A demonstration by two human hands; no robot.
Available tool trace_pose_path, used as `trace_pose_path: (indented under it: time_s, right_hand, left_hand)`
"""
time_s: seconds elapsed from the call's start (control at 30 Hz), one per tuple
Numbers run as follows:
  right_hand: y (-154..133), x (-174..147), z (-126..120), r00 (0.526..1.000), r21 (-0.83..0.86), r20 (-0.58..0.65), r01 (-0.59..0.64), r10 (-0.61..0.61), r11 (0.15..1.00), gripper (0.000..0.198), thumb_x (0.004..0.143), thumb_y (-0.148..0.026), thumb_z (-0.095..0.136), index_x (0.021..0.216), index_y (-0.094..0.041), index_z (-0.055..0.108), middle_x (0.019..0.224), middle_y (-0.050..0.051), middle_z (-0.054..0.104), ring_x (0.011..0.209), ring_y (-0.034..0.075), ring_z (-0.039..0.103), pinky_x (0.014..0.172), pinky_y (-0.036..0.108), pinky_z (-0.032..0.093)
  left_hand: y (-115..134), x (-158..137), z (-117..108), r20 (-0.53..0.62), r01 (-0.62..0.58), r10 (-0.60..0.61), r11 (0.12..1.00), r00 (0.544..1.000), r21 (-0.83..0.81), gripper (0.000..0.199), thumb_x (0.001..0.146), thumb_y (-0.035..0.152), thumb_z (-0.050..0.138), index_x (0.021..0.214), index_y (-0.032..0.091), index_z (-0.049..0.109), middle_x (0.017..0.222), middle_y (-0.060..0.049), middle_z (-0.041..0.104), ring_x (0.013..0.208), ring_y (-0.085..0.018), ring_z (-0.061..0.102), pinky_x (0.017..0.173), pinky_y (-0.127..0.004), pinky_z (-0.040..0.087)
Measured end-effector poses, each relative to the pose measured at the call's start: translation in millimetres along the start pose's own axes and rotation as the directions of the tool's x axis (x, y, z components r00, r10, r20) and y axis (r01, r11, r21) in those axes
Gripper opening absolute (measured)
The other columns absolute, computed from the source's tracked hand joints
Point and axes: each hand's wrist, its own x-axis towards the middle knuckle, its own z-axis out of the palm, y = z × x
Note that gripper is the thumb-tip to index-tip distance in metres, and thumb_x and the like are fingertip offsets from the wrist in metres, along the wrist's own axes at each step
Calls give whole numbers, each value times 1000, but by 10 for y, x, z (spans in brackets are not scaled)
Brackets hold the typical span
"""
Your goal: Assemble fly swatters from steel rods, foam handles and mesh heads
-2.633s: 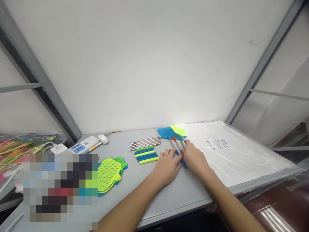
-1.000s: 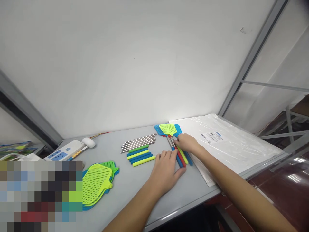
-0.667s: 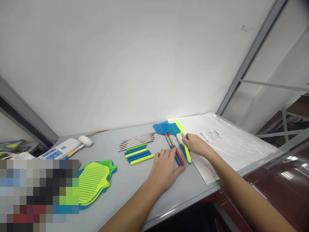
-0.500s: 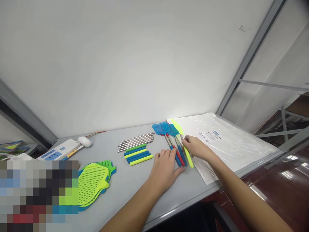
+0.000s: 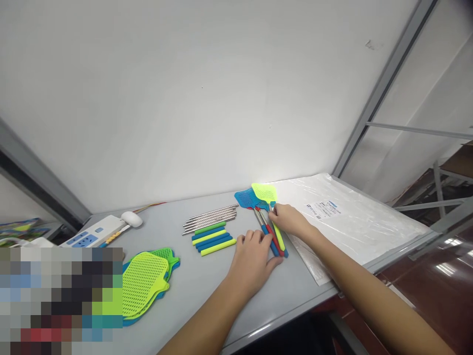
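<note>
My right hand (image 5: 290,218) pinches the metal shaft of a yellow-green fly swatter (image 5: 264,191), just below its head. That swatter lies over a small group of others. Among them are a blue fly swatter (image 5: 244,198) and a red handle (image 5: 275,239), with handle ends toward the table's front. My left hand (image 5: 251,259) rests on the table with fingers apart, its fingertips beside the blue handle (image 5: 272,244) at the group's left. Left of this hand lie several loose handle tubes (image 5: 212,239), green, blue and yellow-green. Behind them is a row of thin metal rods (image 5: 210,217).
Loose perforated swatter heads (image 5: 146,281) are stacked at the left. Behind them are a power strip (image 5: 83,236) and a white rounded object (image 5: 131,219). A white plastic package (image 5: 343,236) covers the table's right side, and a wall (image 5: 221,98) rises behind. The lower left corner is pixelated.
My right hand has moved slightly left with the yellow-green fly swatter. Its head has turned flat and now overlaps the blue ones. My left hand has stayed nearly in place.
</note>
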Motion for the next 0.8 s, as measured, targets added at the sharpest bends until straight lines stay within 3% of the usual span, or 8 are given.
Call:
trace_pose_path:
  time_s: [0.43,0.8]
  right_hand:
    - [-56,-9,122,1000,-114,17,-19,21,993,26,91,-33,43,93,-16,62,92,12,69,83,25,66,61,28,38]
    - [-65,-10,120,1000,-150,-4,-10,9,989,25,91,-32,42,97,-17,60,95,12,69,84,26,65,63,29,38]
  left_hand:
    - [-44,38,-29,-2,-25,26,997,1000,77,36,86,53,59,112,28,58,101,-6,56,98,-26,49,81,-39,41]
    - [-87,43,-26,-15,-41,41,999,999,14,38,84,54,60,110,27,57,101,-5,55,97,-26,49,83,-40,40]
